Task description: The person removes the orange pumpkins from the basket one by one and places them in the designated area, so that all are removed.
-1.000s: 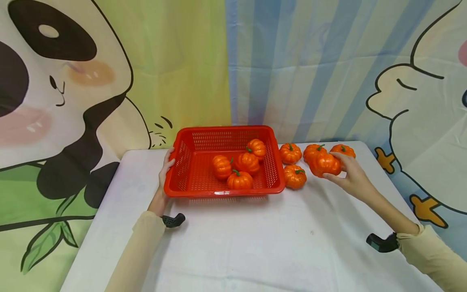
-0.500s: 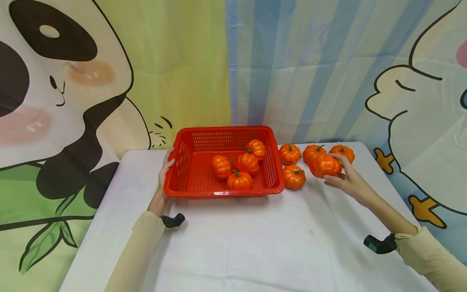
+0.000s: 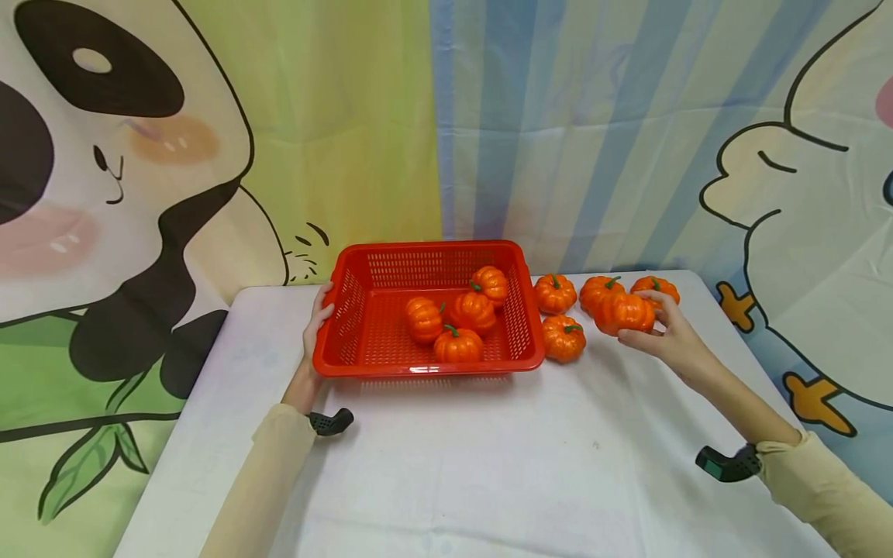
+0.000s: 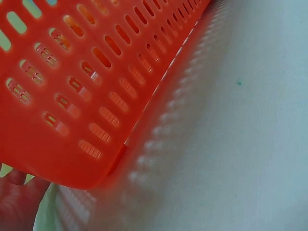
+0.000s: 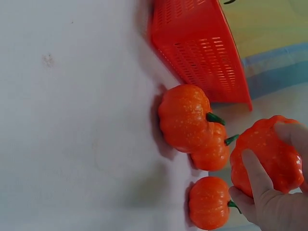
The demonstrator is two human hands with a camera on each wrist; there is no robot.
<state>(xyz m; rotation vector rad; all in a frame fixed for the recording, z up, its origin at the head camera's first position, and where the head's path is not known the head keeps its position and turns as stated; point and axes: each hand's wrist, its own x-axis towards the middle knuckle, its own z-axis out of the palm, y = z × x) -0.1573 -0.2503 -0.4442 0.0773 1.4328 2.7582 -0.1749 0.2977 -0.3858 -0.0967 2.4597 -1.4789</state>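
Note:
A red slotted basket (image 3: pixel 427 370) stands mid-table with several orange toy pumpkins (image 3: pixel 457 344) inside. My left hand (image 3: pixel 316 324) holds its left rim, thumb up at the corner; the left wrist view shows only the basket wall (image 4: pixel 86 82) and a bit of the hand (image 4: pixel 17 199). Right of the basket, my right hand (image 3: pixel 661 329) grips one pumpkin (image 3: pixel 623 311) with thumb below and fingers over it. In the right wrist view the held pumpkin (image 5: pixel 267 161) sits in the right hand (image 5: pixel 269 204) beyond the basket (image 5: pixel 202 48). I cannot tell if the pumpkin touches the table.
Several loose pumpkins lie around the held one: one by the basket (image 3: pixel 563 338), one behind it (image 3: pixel 555 293), two at the back (image 3: pixel 598 287) (image 3: pixel 657 286). The white table (image 3: pixel 488 465) ends near the printed cartoon curtain (image 3: pixel 558 116).
My right hand has shifted its fingers slightly around the pumpkin, which stays almost in place. The left hand and the basket have not moved.

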